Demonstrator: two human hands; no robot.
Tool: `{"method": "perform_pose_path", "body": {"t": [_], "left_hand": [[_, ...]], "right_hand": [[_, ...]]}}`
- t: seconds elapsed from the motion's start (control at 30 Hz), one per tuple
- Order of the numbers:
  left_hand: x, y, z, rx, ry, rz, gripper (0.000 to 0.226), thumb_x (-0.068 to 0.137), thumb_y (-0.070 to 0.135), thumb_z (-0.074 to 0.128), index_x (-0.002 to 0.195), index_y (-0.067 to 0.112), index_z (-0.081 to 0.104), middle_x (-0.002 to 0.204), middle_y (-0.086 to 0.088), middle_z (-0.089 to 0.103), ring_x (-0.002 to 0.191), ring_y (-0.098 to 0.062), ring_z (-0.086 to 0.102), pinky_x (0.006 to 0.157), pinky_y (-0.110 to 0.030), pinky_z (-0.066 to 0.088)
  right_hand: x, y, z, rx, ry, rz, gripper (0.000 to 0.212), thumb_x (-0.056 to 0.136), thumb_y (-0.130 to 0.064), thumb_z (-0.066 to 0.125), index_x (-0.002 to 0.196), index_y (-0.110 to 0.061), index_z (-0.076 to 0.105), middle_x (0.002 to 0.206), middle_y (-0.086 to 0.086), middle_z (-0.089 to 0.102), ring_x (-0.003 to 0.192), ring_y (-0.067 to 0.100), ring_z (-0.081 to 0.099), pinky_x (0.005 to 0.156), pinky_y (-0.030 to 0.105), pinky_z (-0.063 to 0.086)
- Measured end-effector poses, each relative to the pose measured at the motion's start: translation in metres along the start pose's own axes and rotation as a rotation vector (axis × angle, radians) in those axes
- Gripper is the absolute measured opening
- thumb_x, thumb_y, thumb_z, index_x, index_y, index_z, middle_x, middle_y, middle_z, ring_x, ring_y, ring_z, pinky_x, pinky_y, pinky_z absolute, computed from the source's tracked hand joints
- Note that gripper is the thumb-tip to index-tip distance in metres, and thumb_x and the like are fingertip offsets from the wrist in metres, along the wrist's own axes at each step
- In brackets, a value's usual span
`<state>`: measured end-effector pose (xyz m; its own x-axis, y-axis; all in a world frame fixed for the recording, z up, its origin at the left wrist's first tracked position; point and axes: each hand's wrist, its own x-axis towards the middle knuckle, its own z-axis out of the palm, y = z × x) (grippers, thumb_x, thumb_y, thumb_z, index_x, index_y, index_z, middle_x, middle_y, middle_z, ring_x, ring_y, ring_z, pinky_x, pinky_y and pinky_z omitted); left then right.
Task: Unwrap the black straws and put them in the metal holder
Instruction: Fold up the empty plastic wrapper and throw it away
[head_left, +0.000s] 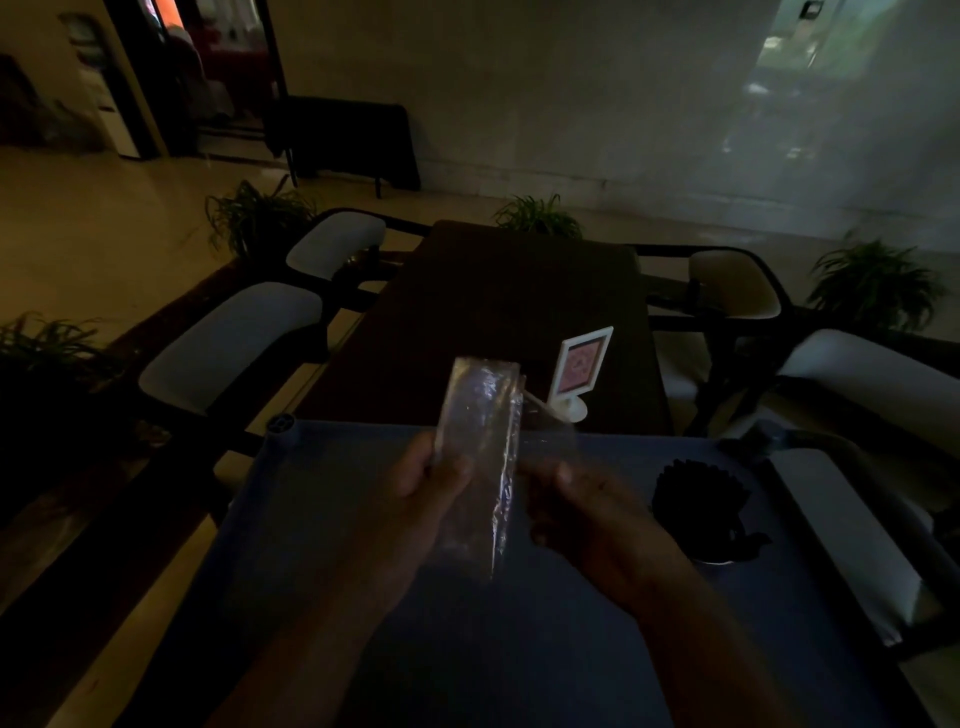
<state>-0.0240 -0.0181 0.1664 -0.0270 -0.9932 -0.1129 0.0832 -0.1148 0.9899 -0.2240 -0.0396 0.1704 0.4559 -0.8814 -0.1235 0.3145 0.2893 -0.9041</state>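
A clear plastic wrapper (480, 447) stands upright above the blue table (322, 519), and it looks empty. My left hand (426, 493) grips its left edge. My right hand (576, 499) pinches its right side, where a thin flap of film sticks out. To the right on the table stands the metal holder (711, 558), its rim faint in the dim light, filled with a bundle of black straws (696, 493) that stick up out of it.
A white-framed table sign (579, 369) stands just beyond the blue table on a dark wooden table (519, 291). Padded chairs flank both sides, and potted plants line the floor behind. The room is very dark.
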Motion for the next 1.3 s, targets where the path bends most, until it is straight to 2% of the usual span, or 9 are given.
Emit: {"method": "perform_pose_path", "body": {"t": [0.1, 0.2, 0.33, 0.5, 0.7, 0.9, 1.07, 1.23, 1.3], "left_hand": [[-0.001, -0.001, 0.005, 0.037, -0.046, 0.010, 0.028, 0.087, 0.046, 0.062, 0.113, 0.037, 0.065, 0.108, 0.002, 0.074, 0.099, -0.016, 0.072, 0.080, -0.041, 0.060], [0.000, -0.002, 0.010, 0.018, -0.058, -0.041, 0.036, 0.079, 0.041, 0.065, 0.113, 0.028, 0.067, 0.107, -0.001, 0.075, 0.096, -0.015, 0.072, 0.081, -0.038, 0.056], [0.001, -0.003, 0.011, 0.047, -0.019, -0.069, 0.035, 0.072, 0.046, 0.064, 0.100, 0.027, 0.071, 0.094, 0.001, 0.077, 0.087, -0.015, 0.074, 0.079, -0.036, 0.057], [0.005, 0.003, 0.007, 0.150, -0.136, -0.045, 0.014, 0.091, 0.016, 0.062, 0.103, 0.015, 0.069, 0.093, -0.007, 0.075, 0.085, -0.022, 0.074, 0.069, -0.032, 0.060], [0.005, 0.006, 0.013, 0.152, -0.182, 0.015, 0.015, 0.090, 0.017, 0.062, 0.102, 0.013, 0.071, 0.094, -0.007, 0.076, 0.088, -0.023, 0.073, 0.069, -0.035, 0.058], [0.004, 0.002, 0.013, -0.043, -0.245, 0.000, 0.023, 0.088, 0.022, 0.067, 0.109, 0.029, 0.067, 0.104, -0.005, 0.075, 0.090, -0.023, 0.074, 0.060, -0.025, 0.057], [0.009, -0.003, 0.003, -0.054, -0.174, 0.018, 0.023, 0.084, 0.023, 0.064, 0.106, 0.029, 0.067, 0.107, -0.003, 0.075, 0.095, -0.025, 0.074, 0.064, -0.027, 0.058], [0.008, -0.007, -0.003, -0.160, -0.213, 0.029, 0.040, 0.074, 0.043, 0.079, 0.107, 0.024, 0.069, 0.081, -0.003, 0.071, 0.058, -0.015, 0.061, 0.045, -0.021, 0.045], [0.009, -0.008, -0.003, -0.226, -0.202, 0.041, 0.035, 0.071, 0.040, 0.081, 0.099, 0.021, 0.072, 0.075, -0.001, 0.068, 0.059, -0.013, 0.057, 0.046, -0.021, 0.043]], "right_hand": [[0.002, 0.000, 0.003, -0.146, 0.091, -0.022, 0.022, 0.076, -0.025, 0.071, 0.094, -0.014, 0.077, 0.082, 0.007, 0.068, 0.072, 0.019, 0.054, 0.059, 0.024, 0.046], [-0.001, -0.002, 0.002, -0.267, 0.121, -0.072, 0.013, 0.080, -0.029, 0.075, 0.089, -0.020, 0.078, 0.084, 0.004, 0.072, 0.069, 0.020, 0.055, 0.056, 0.023, 0.045], [-0.007, -0.003, -0.002, -0.371, 0.148, -0.073, 0.008, 0.079, -0.029, 0.070, 0.081, -0.026, 0.077, 0.074, 0.000, 0.071, 0.057, 0.012, 0.052, 0.051, 0.022, 0.043], [-0.013, -0.001, -0.009, -0.368, 0.181, -0.087, 0.012, 0.076, -0.031, 0.072, 0.075, -0.019, 0.074, 0.072, 0.010, 0.065, 0.053, 0.013, 0.051, 0.047, 0.021, 0.042], [-0.013, 0.005, -0.022, -0.420, 0.255, -0.104, 0.016, 0.087, -0.020, 0.070, 0.071, -0.022, 0.071, 0.065, 0.008, 0.063, 0.051, 0.013, 0.054, 0.047, 0.023, 0.043], [-0.017, 0.008, -0.024, -0.393, 0.276, -0.141, 0.020, 0.080, -0.036, 0.072, 0.079, -0.016, 0.072, 0.082, 0.028, 0.065, 0.067, 0.041, 0.059, 0.063, 0.043, 0.049], [-0.017, 0.006, -0.028, -0.284, 0.379, -0.144, 0.030, 0.070, -0.038, 0.072, 0.086, -0.013, 0.076, 0.092, 0.038, 0.062, 0.082, 0.043, 0.058, 0.074, 0.060, 0.045], [-0.019, 0.002, -0.030, -0.249, 0.325, -0.203, 0.021, 0.081, -0.028, 0.064, 0.095, -0.018, 0.076, 0.093, 0.035, 0.062, 0.081, 0.038, 0.057, 0.072, 0.052, 0.043], [-0.018, 0.001, -0.029, -0.171, 0.292, -0.244, 0.015, 0.084, -0.020, 0.063, 0.091, -0.015, 0.075, 0.075, 0.020, 0.064, 0.066, 0.026, 0.057, 0.064, 0.041, 0.045]]}}
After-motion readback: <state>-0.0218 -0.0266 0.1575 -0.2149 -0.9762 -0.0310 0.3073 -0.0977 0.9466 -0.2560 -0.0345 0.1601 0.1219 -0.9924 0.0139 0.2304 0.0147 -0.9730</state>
